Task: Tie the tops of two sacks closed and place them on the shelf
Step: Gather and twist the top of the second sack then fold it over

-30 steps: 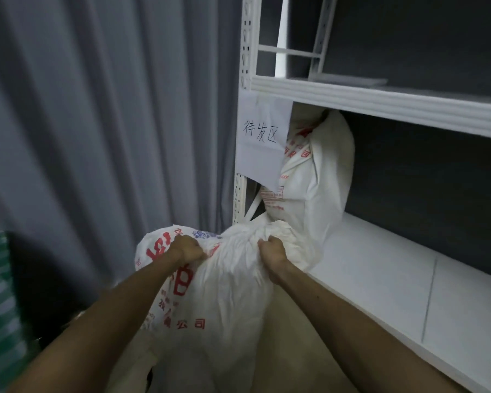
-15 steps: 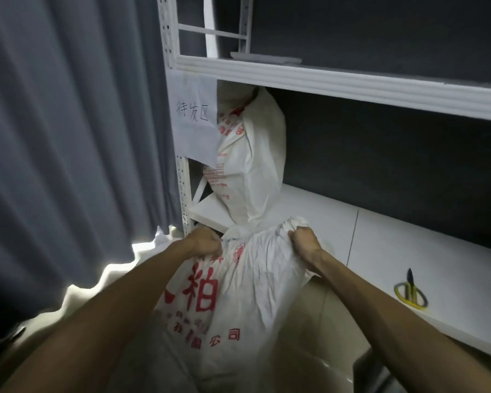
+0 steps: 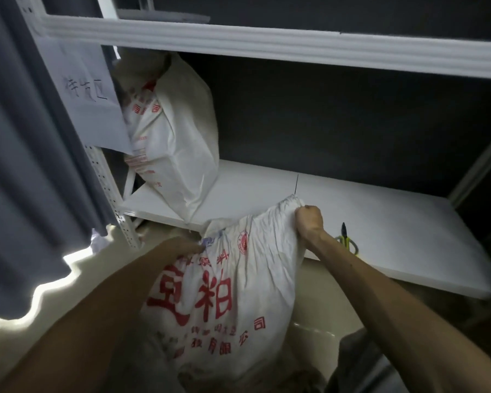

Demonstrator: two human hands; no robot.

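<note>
I hold a white sack with red lettering (image 3: 227, 293) in front of the white shelf board (image 3: 380, 217), its top at the board's front edge. My right hand (image 3: 309, 219) grips the bunched top at its right corner. My left hand (image 3: 187, 246) clutches the sack's upper left edge; its fingers are blurred and partly buried in the fabric. A second white sack (image 3: 179, 137) stands upright at the left end of the same board, leaning against the shelf upright.
Yellow-handled scissors (image 3: 347, 241) lie on the board just right of my right wrist. A paper label (image 3: 88, 92) hangs from the upper shelf rail (image 3: 267, 43). Grey curtain (image 3: 26, 151) hangs at the left. Pale floor lies below.
The view has swung right and nearer to the shelf. The sack in my hands has risen, its top now level with the board's front edge; my right hand lifted its corner higher.
</note>
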